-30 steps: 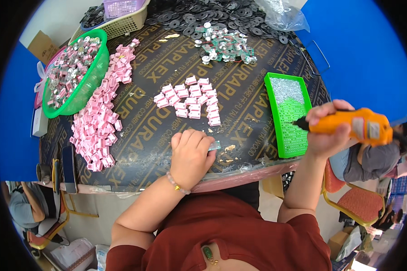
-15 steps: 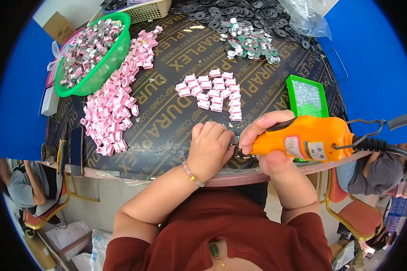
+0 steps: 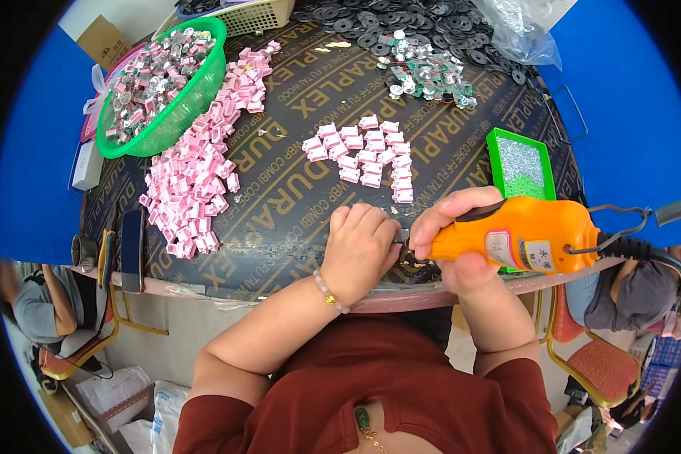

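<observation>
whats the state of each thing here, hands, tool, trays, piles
left hand: closed over a small part at the table edge, part hidden
right hand: gripping the orange electric screwdriver, tip at the left hand
green basket: full of pink and silver parts
green tray: open, holding small silvery bits
large pink pile: loose heap
small pink group: spread flat
phone: screen dark

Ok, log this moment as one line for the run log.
left hand: pressing small part at table edge | right hand: gripping orange electric screwdriver, tip at part | near: green screw tray, pink parts
</observation>
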